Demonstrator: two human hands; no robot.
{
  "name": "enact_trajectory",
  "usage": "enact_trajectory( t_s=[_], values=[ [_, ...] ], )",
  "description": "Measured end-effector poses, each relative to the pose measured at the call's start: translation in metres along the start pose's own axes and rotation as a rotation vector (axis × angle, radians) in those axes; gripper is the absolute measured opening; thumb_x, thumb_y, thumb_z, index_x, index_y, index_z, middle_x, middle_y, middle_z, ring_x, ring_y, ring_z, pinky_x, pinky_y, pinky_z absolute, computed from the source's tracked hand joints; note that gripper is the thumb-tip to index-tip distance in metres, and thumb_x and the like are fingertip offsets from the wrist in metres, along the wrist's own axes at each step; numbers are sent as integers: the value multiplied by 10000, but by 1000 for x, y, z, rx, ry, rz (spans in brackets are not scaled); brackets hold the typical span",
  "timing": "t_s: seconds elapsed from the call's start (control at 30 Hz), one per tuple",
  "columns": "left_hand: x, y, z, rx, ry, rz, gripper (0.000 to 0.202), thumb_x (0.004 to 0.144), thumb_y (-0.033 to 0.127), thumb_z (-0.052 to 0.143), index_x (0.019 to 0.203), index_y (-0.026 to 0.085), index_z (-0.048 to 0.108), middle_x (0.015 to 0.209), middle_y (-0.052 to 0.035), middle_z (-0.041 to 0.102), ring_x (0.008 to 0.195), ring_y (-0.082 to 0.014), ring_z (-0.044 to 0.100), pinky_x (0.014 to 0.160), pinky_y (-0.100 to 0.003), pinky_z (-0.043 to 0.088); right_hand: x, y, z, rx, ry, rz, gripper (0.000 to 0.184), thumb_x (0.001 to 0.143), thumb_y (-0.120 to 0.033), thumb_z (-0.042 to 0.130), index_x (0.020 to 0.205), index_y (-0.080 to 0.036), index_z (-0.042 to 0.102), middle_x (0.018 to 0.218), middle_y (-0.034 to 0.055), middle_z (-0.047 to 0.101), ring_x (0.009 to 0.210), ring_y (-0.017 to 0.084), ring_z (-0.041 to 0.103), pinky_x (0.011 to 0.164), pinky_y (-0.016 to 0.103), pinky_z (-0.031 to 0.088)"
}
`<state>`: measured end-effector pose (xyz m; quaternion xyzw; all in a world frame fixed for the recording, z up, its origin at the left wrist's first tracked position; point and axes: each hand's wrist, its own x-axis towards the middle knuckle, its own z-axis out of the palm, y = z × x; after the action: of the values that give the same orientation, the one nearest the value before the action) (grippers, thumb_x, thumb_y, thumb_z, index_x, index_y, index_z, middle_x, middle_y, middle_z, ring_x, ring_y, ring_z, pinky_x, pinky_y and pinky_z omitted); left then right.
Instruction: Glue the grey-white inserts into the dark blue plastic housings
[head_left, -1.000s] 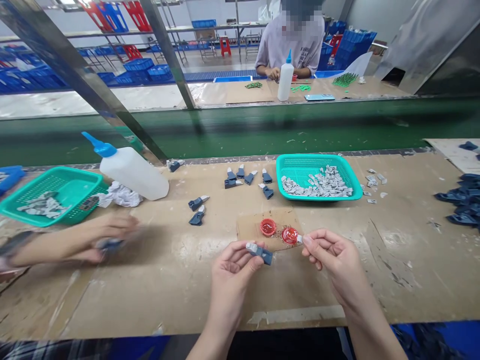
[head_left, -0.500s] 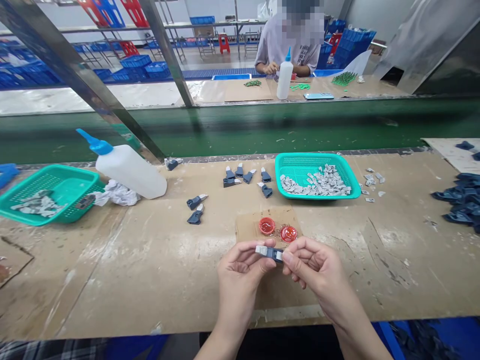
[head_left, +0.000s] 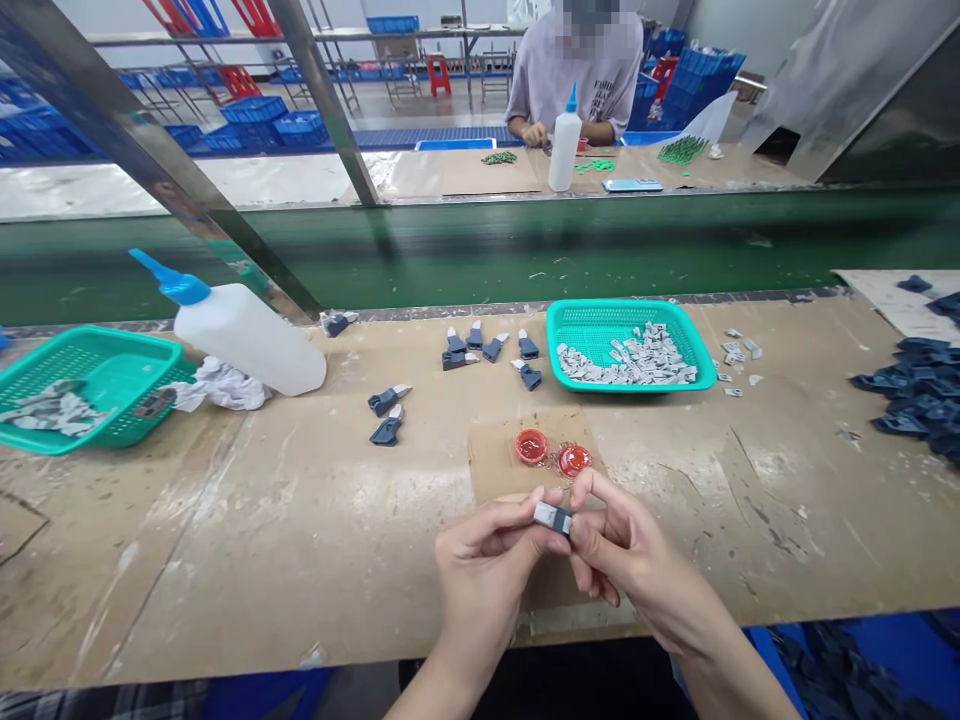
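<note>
Left hand [head_left: 484, 575] and right hand [head_left: 637, 565] moved closer, fingers [head_left: 596, 492] pinching a grey part [head_left: 553, 519], long axis crosswise.

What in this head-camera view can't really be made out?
All in the head view:
- Most of the small dark-grey plastic part: hidden by the left hand and right hand.
- The heap of dark blue plastic parts: cut off by the right edge.
- The teal plastic mesh basket: cut off by the left edge.
- The distant green pieces: too small to identify.
- The contents of the round red caps: too small to identify.
</note>
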<state>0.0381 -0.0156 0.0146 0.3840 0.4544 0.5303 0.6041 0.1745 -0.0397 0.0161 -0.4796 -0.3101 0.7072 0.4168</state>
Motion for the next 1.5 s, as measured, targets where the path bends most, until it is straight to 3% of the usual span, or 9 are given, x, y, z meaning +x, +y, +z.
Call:
enact_trajectory(
  t_s=[0.33, 0.5, 0.6, 0.77, 1.07, 1.17, 1.27, 1.4, 1.5],
  values=[
    [6, -1, -5, -129, -222, -164, 374, 764, 187, 724, 1135, 206, 683, 1132, -103, 716, 1078, -267, 656, 914, -357, 548, -3, -28, 7, -218, 117, -58, 308, 903, -537, 503, 886, -235, 443, 462, -67, 560, 372, 79, 437, 374, 172, 300],
    [12, -4, -19, -112, -160, -172, 342, 859, 272, 619, 1194, 206, 620, 1172, -105, 674, 1111, -251, 624, 944, -359, 513, 28, -66, -54, -708, 624, -401, 269, 883, -483, 544, 954, -224, 560, 723, 35, 684, 616, 165, 612, 522, 259, 431],
    [22, -6, -46, -18, -121, -107, 342, 847, 261, 633, 1184, 229, 590, 1126, -76, 661, 1084, -225, 619, 874, -292, 525, 62, -88, -97, -1107, 715, -431, 194, 851, -361, 591, 973, -218, 641, 851, 63, 710, 723, 214, 648, 613, 317, 457],
    [44, 5, -105, 310, 10, 59, 274, 832, 296, 630, 1093, 237, 574, 991, -41, 641, 988, -199, 626, 824, -254, 496, 118, -109, -134, -1400, 614, -259, 232, 730, -291, 736, 956, -241, 719, 956, 44, 734, 847, 227, 662, 687, 305, 468],
    [84, 38, -174, 1440, 275, 364, 381, 852, 266, 484, 1226, 236, 553, 1178, -133, 647, 1151, -388, 559, 931, -562, 435, 156, -99, -143, -1406, 702, -90, 139, 595, -241, 826, 599, -184, 700, 703, 117, 717, 734, 299, 666, 603, 344, 432],
    [100, 45, -164, 1547, 243, 564, 388, 883, 275, 435, 1240, 180, 556, 1281, -173, 585, 1294, -406, 424, 1001, -579, 373, 147, -99, -137, -1389, 689, -157, 103, 724, -235, 718, 639, -180, 698, 710, 120, 715, 744, 295, 663, 612, 348, 428],
    [117, 51, -127, 1475, 142, 646, 372, 889, 346, 471, 1209, 183, 567, 1180, -148, 628, 1139, -333, 559, 956, -471, 436, 124, -97, -125, -1355, 680, -273, 172, 860, -271, 567, 827, -179, 709, 833, 104, 734, 797, 257, 664, 653, 332, 446],
    [150, 44, -57, 1380, -240, 495, 344, 912, 454, 430, 1068, 196, 595, 821, -61, 687, 791, -233, 655, 708, -347, 496, 76, -75, -96, -1021, 598, -502, 251, 895, -378, 527, 904, -209, 712, 918, 61, 735, 839, 219, 660, 662, 298, 475],
    [175, 27, -11, 1485, -420, 448, 458, 844, 602, 469, 989, 185, 592, 740, -65, 677, 694, -246, 644, 599, -330, 451, 45, -44, -74, -645, 568, -430, 270, 834, -445, 610, 892, -204, 718, 913, 75, 738, 817, 231, 664, 564, 279, 479]
  ],
)
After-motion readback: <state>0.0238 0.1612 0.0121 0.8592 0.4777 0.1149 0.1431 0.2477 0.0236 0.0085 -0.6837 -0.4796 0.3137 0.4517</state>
